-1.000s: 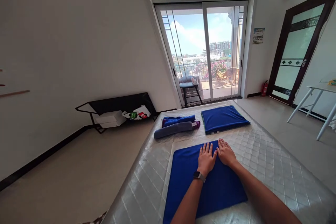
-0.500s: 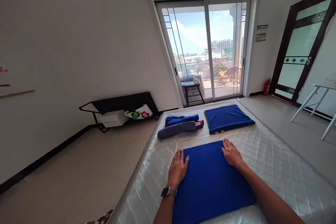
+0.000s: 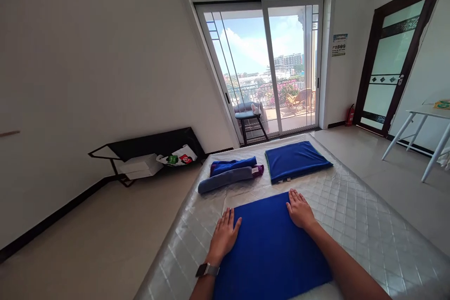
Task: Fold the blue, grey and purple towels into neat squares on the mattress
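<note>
A smooth blue cloth (image 3: pixel 270 248) lies flat on the silver quilted mattress (image 3: pixel 365 225). My left hand (image 3: pixel 224 234) rests on its far left corner, palm down, fingers stretched out and thumb apart. At the far right corner my right hand (image 3: pixel 300 209) lies flat as well, fingers extended. Neither hand grips anything. Beyond them on the left sit a rolled grey-blue cloth (image 3: pixel 225 180) and a blue roll (image 3: pixel 234 165) with purple edges. Farther right is a folded blue cloth (image 3: pixel 297 161) with small white tags on its near edge.
A black rack (image 3: pixel 151 143) with white boxes (image 3: pixel 140 167) and a printed bag (image 3: pixel 179 156) stands by the left wall. Behind the mattress are a stool (image 3: pixel 249 116) and sliding glass doors (image 3: pixel 265 70). A white table (image 3: pixel 431 111) stands right.
The whole view has shifted, so the room and mattress appear farther left. Both hands remain flat at the cloth's far corners.
</note>
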`<state>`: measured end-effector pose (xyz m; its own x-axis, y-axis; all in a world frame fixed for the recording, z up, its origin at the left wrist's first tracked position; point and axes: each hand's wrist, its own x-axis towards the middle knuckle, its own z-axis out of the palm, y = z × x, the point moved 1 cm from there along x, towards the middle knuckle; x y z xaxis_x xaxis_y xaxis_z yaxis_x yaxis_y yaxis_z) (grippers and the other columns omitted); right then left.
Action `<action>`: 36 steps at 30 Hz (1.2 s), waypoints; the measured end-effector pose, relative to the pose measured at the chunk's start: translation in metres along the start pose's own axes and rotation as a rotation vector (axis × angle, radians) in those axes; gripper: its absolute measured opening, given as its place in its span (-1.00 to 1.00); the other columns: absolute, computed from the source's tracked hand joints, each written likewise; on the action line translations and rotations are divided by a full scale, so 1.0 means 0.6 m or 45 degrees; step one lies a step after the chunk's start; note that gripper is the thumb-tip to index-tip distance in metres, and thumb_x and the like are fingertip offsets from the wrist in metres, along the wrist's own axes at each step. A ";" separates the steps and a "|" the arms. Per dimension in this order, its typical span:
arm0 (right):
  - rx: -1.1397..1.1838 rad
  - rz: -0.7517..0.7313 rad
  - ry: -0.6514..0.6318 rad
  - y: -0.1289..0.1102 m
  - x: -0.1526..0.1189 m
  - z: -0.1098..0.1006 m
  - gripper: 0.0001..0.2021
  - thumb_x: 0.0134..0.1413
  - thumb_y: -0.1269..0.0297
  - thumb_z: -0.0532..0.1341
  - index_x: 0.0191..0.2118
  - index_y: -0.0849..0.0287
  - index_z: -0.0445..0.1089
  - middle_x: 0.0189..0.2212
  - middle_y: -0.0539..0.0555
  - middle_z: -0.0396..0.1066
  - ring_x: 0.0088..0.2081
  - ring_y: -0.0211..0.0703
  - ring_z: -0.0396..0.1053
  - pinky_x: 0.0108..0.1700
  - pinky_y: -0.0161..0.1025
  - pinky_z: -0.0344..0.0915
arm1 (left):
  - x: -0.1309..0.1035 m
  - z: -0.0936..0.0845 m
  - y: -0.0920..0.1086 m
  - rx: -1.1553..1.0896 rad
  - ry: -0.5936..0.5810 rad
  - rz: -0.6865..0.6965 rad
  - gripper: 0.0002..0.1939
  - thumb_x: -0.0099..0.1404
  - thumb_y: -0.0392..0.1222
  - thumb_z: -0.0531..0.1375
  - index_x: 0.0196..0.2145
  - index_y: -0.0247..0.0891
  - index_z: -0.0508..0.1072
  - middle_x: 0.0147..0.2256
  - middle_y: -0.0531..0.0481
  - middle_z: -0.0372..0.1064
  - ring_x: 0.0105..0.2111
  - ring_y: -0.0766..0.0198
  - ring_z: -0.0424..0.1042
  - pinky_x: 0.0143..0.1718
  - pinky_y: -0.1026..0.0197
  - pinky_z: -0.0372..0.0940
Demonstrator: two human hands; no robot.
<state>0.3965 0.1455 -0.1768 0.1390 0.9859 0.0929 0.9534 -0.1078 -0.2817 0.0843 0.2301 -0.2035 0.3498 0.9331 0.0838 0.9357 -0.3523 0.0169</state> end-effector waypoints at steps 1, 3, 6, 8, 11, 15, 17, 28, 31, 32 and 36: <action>0.000 0.000 0.003 0.000 0.001 0.002 -0.39 0.36 0.19 -0.19 0.40 0.42 -0.02 0.40 0.23 -0.09 0.42 -0.07 -0.15 0.39 -0.06 -0.14 | 0.002 -0.009 0.003 -0.002 0.007 -0.003 -0.30 0.46 0.07 -0.23 0.32 -0.52 0.13 0.34 -0.35 0.04 0.34 -0.07 0.04 0.31 -0.13 0.04; -0.003 -0.001 0.005 -0.001 0.002 0.004 -0.39 0.36 0.20 -0.19 0.40 0.42 -0.01 0.40 0.22 -0.09 0.42 -0.08 -0.15 0.39 -0.07 -0.15 | 0.006 -0.029 0.026 -0.009 0.084 -0.002 -0.30 0.47 0.08 -0.23 0.28 -0.55 0.19 0.30 -0.41 0.12 0.30 -0.15 0.12 0.28 -0.18 0.10; -0.005 -0.010 0.009 -0.001 0.002 0.005 -0.40 0.37 0.20 -0.20 0.40 0.43 -0.01 0.40 0.23 -0.09 0.42 -0.08 -0.15 0.39 -0.07 -0.16 | 0.013 -0.046 0.115 -0.014 0.199 0.102 -0.33 0.50 0.06 -0.24 0.29 -0.50 0.20 0.30 -0.35 0.15 0.31 -0.11 0.12 0.30 -0.14 0.09; -0.006 -0.021 0.014 0.000 0.001 0.005 -0.39 0.37 0.20 -0.20 0.40 0.44 -0.02 0.40 0.25 -0.08 0.42 -0.07 -0.15 0.39 -0.07 -0.15 | 0.016 -0.042 0.198 -0.024 0.191 0.247 -0.36 0.50 0.09 -0.21 0.31 -0.36 0.19 0.32 -0.20 0.13 0.34 0.09 0.06 0.34 0.03 0.05; -0.017 -0.051 0.012 0.004 0.000 0.007 -0.40 0.36 0.22 -0.17 0.40 0.43 -0.02 0.40 0.24 -0.08 0.42 -0.08 -0.17 0.39 -0.07 -0.13 | 0.013 -0.025 0.308 -0.075 0.205 0.474 -0.40 0.51 0.06 -0.21 0.33 -0.31 0.16 0.33 -0.17 0.11 0.36 0.13 0.03 0.34 -0.01 0.05; -0.027 -0.056 0.018 0.005 -0.001 0.007 -0.41 0.37 0.22 -0.18 0.40 0.38 -0.01 0.40 0.22 -0.08 0.42 -0.10 -0.17 0.38 -0.09 -0.12 | 0.004 -0.006 0.331 -0.122 0.203 0.437 -0.38 0.51 0.06 -0.23 0.34 -0.35 0.14 0.33 -0.25 0.10 0.35 0.06 0.03 0.31 -0.12 0.08; -0.015 -0.037 0.022 0.003 -0.001 0.004 -0.41 0.37 0.21 -0.19 0.40 0.40 -0.01 0.40 0.23 -0.07 0.42 -0.08 -0.15 0.38 -0.06 -0.12 | -0.001 -0.001 0.288 -0.108 0.188 0.355 -0.35 0.50 0.10 -0.23 0.35 -0.33 0.12 0.33 -0.24 0.08 0.35 0.04 0.03 0.32 -0.13 0.08; -0.057 -0.025 -0.037 -0.001 -0.002 -0.012 -0.39 0.37 0.20 -0.20 0.39 0.46 -0.02 0.40 0.26 -0.08 0.42 -0.09 -0.17 0.39 -0.08 -0.16 | -0.045 0.021 0.020 -0.122 0.179 -0.128 -0.20 0.46 0.23 -0.27 0.34 -0.47 0.10 0.35 -0.32 0.02 0.36 -0.01 -0.01 0.34 -0.11 0.00; -0.071 -0.037 -0.009 0.003 -0.002 -0.009 -0.40 0.37 0.20 -0.21 0.40 0.42 -0.01 0.40 0.23 -0.07 0.42 -0.10 -0.17 0.39 -0.09 -0.14 | -0.046 0.024 0.026 -0.141 0.180 -0.127 -0.19 0.46 0.23 -0.28 0.34 -0.52 0.10 0.35 -0.34 0.00 0.37 -0.02 -0.02 0.35 -0.11 -0.02; -0.076 -0.039 0.002 0.005 -0.002 -0.008 -0.40 0.37 0.20 -0.21 0.40 0.42 -0.01 0.40 0.23 -0.06 0.42 -0.10 -0.16 0.39 -0.08 -0.14 | -0.046 0.024 0.029 -0.140 0.183 -0.120 -0.18 0.46 0.23 -0.28 0.33 -0.54 0.09 0.35 -0.36 -0.01 0.37 -0.03 -0.03 0.35 -0.11 -0.02; -0.112 -0.042 0.037 0.009 -0.006 -0.003 -0.40 0.37 0.21 -0.22 0.41 0.40 -0.03 0.40 0.23 -0.05 0.42 -0.06 -0.16 0.39 -0.03 -0.13 | -0.045 0.022 0.036 -0.141 0.197 -0.103 -0.18 0.45 0.23 -0.29 0.34 -0.53 0.09 0.34 -0.36 0.02 0.36 -0.03 0.00 0.34 -0.10 -0.01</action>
<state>0.4015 0.1413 -0.1771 0.1134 0.9851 0.1290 0.9773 -0.0872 -0.1929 0.0953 0.1980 -0.2185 0.2545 0.9393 0.2299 0.9468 -0.2905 0.1385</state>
